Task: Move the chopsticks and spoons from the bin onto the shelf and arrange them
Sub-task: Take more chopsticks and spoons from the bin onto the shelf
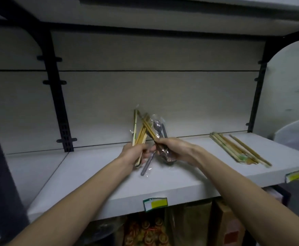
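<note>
Your left hand (132,153) grips wrapped chopsticks (141,128), tips fanning upward; just beside it, your right hand (170,148) pinches a wrapped spoon (158,129) above the shelf (95,174); sorted chopstick row (237,150) lies farther right, nearer that hand

No text can be read. Two green-and-yellow price tags (155,203) (294,176) sit on the shelf (109,183) front edge, their print too blurred to make out. A red label (231,235) on a brown box (225,222) below is likewise illegible.

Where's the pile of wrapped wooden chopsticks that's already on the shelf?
In the head view, the pile of wrapped wooden chopsticks lies on the white shelf's right side, right of both hands.
</note>
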A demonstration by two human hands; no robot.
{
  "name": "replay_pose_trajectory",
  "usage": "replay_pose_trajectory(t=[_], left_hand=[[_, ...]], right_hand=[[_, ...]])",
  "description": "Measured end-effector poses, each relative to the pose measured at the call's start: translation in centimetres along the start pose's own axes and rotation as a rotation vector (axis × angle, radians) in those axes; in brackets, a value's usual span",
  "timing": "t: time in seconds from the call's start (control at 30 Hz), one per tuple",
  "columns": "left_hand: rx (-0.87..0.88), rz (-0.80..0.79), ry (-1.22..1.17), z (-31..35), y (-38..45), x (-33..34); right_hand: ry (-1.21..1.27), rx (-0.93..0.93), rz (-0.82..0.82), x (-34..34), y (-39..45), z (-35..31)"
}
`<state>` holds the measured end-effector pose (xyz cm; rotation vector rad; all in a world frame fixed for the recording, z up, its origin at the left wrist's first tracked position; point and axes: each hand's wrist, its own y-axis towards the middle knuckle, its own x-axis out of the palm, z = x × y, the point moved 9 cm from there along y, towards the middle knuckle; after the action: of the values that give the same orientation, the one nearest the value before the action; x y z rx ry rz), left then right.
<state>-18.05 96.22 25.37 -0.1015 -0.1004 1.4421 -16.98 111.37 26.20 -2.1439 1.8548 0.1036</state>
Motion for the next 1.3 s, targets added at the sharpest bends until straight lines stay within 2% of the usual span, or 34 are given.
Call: replay_pose_trajectory(t=[0.17,0.3,0.4,0.8,1.03,1.17,1.3], left_hand=[[0.014,0.101,-0.039,-1.2,0.0,0.9],[-0.009,0.133,-0.062,-1.4,-0.5,1.2],[-0.039,0.140,-0.110,-1.6,-1.0,1.5],[-0.089,0.112,-0.138,-1.9,-2.2,1.2],[-0.055,0.184,0.005,-1.6,-2.2,0.0],[-0.039,0.118,-0.049,-0.8,-2.1,1.6],[-0.007,0.021,-0.101,0.4,-1.9,4.0]], right_hand=[[-0.142,0.062,-0.108,-0.2,-0.1,0.5],[-0.200,0.011,-0.059,-1.5,0.2,0.1],[-0.135,-0.041,0.005,-2.6,0.1,-0.1],[-0.101,-0.092,0.006,-0.2,-0.9,0.4],[0.067,-0.057,0.004,-2.3,-2.1,1.1],[0.167,-0.038,-0.041,-2.5,-3.9,0.6],[0.224,-0.072,-0.008,-2.7,-4.6,0.2]])
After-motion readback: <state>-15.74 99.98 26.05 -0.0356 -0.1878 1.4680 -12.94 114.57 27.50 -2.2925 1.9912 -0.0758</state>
